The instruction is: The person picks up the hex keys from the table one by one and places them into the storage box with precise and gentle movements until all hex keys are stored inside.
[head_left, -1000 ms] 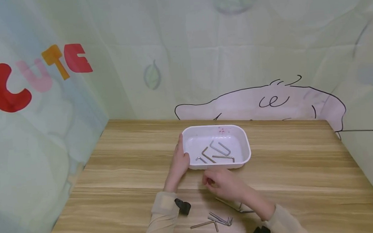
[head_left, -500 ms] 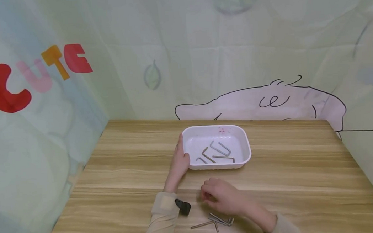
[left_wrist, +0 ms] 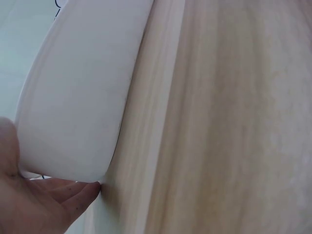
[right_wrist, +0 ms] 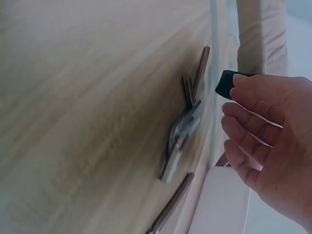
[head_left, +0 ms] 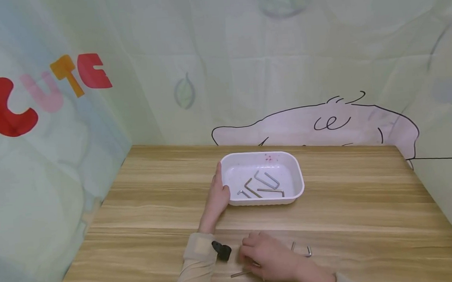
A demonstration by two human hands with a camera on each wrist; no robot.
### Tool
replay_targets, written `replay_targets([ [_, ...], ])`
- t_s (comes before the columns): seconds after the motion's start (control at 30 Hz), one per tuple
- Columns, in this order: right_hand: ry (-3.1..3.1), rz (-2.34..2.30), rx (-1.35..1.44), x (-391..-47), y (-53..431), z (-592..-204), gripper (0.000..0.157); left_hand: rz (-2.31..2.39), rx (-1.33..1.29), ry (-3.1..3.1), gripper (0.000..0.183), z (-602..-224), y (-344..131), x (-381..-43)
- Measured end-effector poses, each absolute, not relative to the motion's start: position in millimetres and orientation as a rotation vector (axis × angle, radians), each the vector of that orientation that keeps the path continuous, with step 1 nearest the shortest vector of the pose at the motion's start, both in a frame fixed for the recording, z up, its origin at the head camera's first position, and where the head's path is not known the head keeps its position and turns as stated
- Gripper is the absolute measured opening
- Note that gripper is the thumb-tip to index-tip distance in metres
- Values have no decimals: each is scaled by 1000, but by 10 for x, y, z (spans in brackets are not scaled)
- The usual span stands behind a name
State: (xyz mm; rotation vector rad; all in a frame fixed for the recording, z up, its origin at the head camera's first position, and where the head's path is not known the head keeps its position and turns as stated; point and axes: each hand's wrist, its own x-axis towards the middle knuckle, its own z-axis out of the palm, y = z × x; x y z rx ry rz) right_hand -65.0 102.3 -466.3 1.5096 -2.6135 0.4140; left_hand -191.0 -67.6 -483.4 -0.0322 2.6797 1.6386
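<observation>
A white plastic tray [head_left: 261,202] stands on the table with several L-shaped hex keys [head_left: 271,190] lying in it. My left hand [head_left: 216,198] grips its left end; in the left wrist view the thumb and fingers of that hand [left_wrist: 41,207] come round the tray end [left_wrist: 80,92]. Nearer me, my right hand [head_left: 271,257] hovers low over more hex keys, hiding some of them. One hex key [head_left: 239,274] pokes out at its left, another [head_left: 309,251] at its right. The right wrist view shows that hand [right_wrist: 280,136] empty, its fingers loosely bent beside the hex keys [right_wrist: 184,131].
Bare wood-grain table [head_left: 144,197] stretches to both sides of the tray. A printed cloth backdrop [head_left: 189,52] rises behind the table and along its left side. On the left cuff sits a small black clip [head_left: 222,250].
My right hand has come back from the tray's front side toward me, over the loose hex keys. My left hand and the tray have stayed in place.
</observation>
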Motion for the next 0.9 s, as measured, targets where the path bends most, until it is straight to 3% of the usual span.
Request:
replay_targets([
  [0.9, -2524, 88, 1540, -516, 849, -4772, 12, 1649, -31, 2668, 72, -4813, -671, -1902],
])
